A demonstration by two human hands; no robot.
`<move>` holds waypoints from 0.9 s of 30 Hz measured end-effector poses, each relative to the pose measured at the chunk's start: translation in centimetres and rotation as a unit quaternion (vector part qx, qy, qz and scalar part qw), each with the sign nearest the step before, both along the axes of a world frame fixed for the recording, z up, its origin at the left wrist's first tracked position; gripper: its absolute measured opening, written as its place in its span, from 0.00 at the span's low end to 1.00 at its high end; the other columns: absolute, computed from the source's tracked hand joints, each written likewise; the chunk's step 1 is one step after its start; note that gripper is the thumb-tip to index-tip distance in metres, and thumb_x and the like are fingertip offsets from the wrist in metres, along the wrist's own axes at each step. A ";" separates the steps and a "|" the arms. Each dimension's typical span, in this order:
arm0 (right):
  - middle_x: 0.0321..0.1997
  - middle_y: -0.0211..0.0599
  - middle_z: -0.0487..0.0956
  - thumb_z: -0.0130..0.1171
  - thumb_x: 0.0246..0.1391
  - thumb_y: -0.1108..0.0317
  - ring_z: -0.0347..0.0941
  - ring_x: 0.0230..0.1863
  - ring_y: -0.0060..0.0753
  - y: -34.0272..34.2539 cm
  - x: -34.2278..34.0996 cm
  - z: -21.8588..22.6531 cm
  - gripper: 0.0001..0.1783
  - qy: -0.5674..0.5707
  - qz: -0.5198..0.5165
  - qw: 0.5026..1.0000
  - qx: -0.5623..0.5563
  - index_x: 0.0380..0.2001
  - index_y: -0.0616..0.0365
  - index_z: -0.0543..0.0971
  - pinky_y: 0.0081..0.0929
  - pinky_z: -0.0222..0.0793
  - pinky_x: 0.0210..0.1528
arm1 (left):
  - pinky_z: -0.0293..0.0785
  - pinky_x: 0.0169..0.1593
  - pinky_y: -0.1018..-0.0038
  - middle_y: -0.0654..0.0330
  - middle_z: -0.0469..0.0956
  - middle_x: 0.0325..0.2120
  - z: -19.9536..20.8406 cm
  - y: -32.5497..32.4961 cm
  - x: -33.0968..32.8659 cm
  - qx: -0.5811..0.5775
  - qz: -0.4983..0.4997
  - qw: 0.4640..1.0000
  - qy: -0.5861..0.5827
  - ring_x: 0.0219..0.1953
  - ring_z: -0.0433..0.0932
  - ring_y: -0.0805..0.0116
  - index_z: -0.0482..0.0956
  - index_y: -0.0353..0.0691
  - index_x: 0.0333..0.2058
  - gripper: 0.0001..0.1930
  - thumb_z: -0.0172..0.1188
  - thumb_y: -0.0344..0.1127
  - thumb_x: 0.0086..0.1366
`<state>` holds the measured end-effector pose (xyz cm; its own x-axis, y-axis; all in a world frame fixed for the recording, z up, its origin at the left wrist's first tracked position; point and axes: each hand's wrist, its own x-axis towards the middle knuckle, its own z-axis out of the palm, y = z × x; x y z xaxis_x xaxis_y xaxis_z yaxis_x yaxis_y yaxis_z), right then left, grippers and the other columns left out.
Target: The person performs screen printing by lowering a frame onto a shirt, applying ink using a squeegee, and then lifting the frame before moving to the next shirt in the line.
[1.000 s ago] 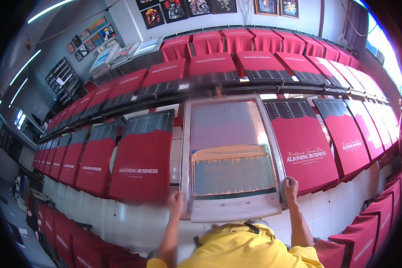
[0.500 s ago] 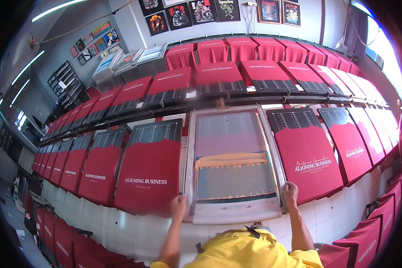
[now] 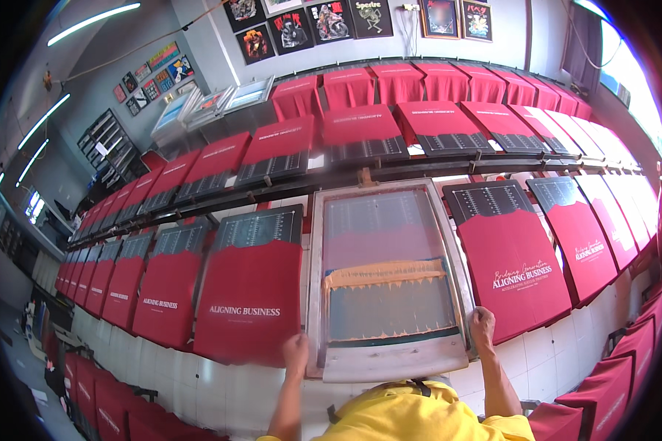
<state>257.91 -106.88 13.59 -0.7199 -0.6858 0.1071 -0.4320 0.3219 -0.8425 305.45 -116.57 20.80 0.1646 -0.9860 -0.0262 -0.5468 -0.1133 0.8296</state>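
Observation:
A silk-screen printing frame (image 3: pixel 315 257) lies in front of me over a print board, its pale rails around a see-through mesh. Across the mesh runs a ridge of orange-tan ink (image 3: pixel 382 274), with a ragged ink line nearer me. My left hand (image 3: pixel 296 354) is closed at the near left corner of the frame. On the right rail, near its lower end, my right hand (image 3: pixel 482 327) is closed too. The fingertips of both hands are partly hidden. A printed red shirt (image 3: pixel 246 283) lies on the board to the left, another red shirt (image 3: pixel 518 257) to the right.
Rows of boards with red shirts (image 3: pixel 360 121) stretch left and right beyond a dark rail (image 3: pixel 265 192). More red shirts (image 3: pixel 599 378) hang on racks behind me on both sides. Spare screens (image 3: pixel 250 92) stand at the back left. White floor tiles (image 3: pixel 533 364) show between rows.
The whole view has shifted slightly, so the frame, boards and hands sit a little lower in the picture. Both hands keep their places at the frame's sides.

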 end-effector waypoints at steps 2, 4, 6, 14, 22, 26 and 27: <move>0.28 0.51 0.81 0.54 0.56 0.72 0.79 0.30 0.44 -0.1 0.3 -0.2 0.09 -0.001 -0.019 1.000 0.010 0.35 0.65 0.82 0.36 0.71 0.36 | 0.69 0.37 0.66 0.52 0.77 0.22 0.2 -0.3 0.1 0.004 -0.020 1.000 -0.021 0.26 0.73 0.63 0.78 0.28 0.31 0.14 0.53 0.37 0.66; 0.28 0.51 0.80 0.54 0.57 0.71 0.79 0.30 0.46 -0.2 1.2 0.3 0.10 -0.010 -0.003 1.000 0.024 0.36 0.64 0.82 0.37 0.71 0.36 | 0.70 0.37 0.65 0.49 0.77 0.23 -1.0 -0.4 1.0 0.023 -0.027 0.998 -0.058 0.27 0.75 0.60 0.78 0.29 0.32 0.14 0.53 0.37 0.66; 0.28 0.51 0.80 0.53 0.58 0.70 0.78 0.33 0.49 -0.2 1.1 0.3 0.09 0.018 0.000 1.000 0.016 0.35 0.63 0.81 0.41 0.70 0.37 | 0.70 0.38 0.65 0.48 0.78 0.23 -1.7 -0.6 1.1 0.021 -0.035 0.996 -0.082 0.29 0.77 0.57 0.79 0.29 0.33 0.14 0.53 0.38 0.66; 0.48 0.49 0.79 0.56 0.57 0.69 0.74 0.50 0.52 1.4 3.2 4.0 0.15 0.225 0.072 0.971 0.043 0.48 0.59 0.77 0.46 0.69 0.51 | 0.73 0.37 0.67 0.53 0.80 0.26 -0.5 1.9 0.1 -0.224 -0.018 0.961 -0.162 0.32 0.80 0.56 0.82 0.34 0.37 0.11 0.58 0.37 0.66; 0.65 0.37 0.70 0.72 0.39 0.59 0.63 0.66 0.43 5.1 10.6 9.6 0.40 0.329 0.529 0.778 0.081 0.59 0.52 0.71 0.43 0.62 0.64 | 0.72 0.34 0.78 0.64 0.79 0.28 4.9 11.8 -4.4 0.278 -0.371 0.870 0.168 0.31 0.75 0.76 0.82 0.34 0.40 0.13 0.54 0.38 0.71; 0.62 0.36 0.72 0.70 0.39 0.62 0.66 0.62 0.41 3.1 11.5 11.7 0.35 0.346 0.524 0.769 0.117 0.54 0.53 0.73 0.41 0.65 0.60 | 0.72 0.35 0.79 0.62 0.81 0.34 -2.4 13.2 -7.9 0.287 -0.420 0.857 0.082 0.29 0.74 0.77 0.81 0.35 0.44 0.17 0.49 0.42 0.73; 0.55 0.36 0.75 0.66 0.42 0.66 0.70 0.56 0.41 2.7 12.0 12.4 0.27 0.342 0.501 0.788 0.106 0.49 0.54 0.74 0.41 0.66 0.58 | 0.71 0.35 0.79 0.62 0.81 0.35 -3.3 13.1 -8.8 0.334 -0.393 0.847 0.132 0.28 0.73 0.78 0.81 0.35 0.45 0.18 0.48 0.43 0.73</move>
